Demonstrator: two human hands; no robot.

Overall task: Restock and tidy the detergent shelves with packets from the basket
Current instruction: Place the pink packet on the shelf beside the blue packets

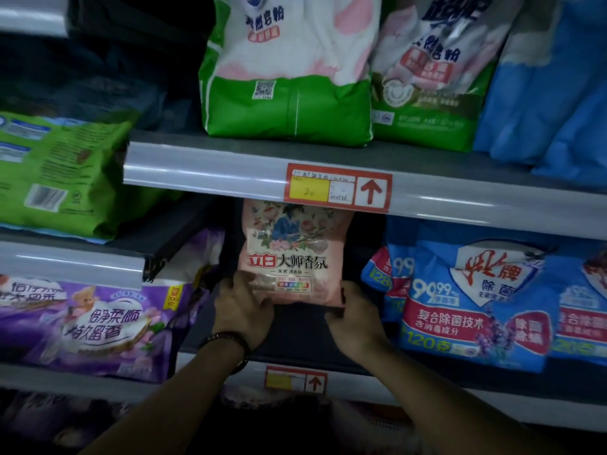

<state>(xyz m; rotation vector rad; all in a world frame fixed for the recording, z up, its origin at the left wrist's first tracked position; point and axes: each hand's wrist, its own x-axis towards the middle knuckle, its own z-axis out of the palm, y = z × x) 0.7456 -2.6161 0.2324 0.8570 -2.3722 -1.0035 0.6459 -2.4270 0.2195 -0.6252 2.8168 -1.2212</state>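
A pink detergent packet (295,254) with a flower picture stands upright on the dark middle shelf (295,336), in a gap between purple and blue packets. My left hand (241,310) grips its lower left corner, fingers curled on the front. My right hand (353,318) pinches its lower right corner. A dark bracelet sits on my left wrist. The basket is not clearly visible.
Purple packets (105,323) lie to the left, blue packets (476,300) to the right. The upper shelf (230,169) holds green-and-white bags (289,70), blue bags (551,93) and a red price tag (338,188). A green packet (59,172) sits at the left.
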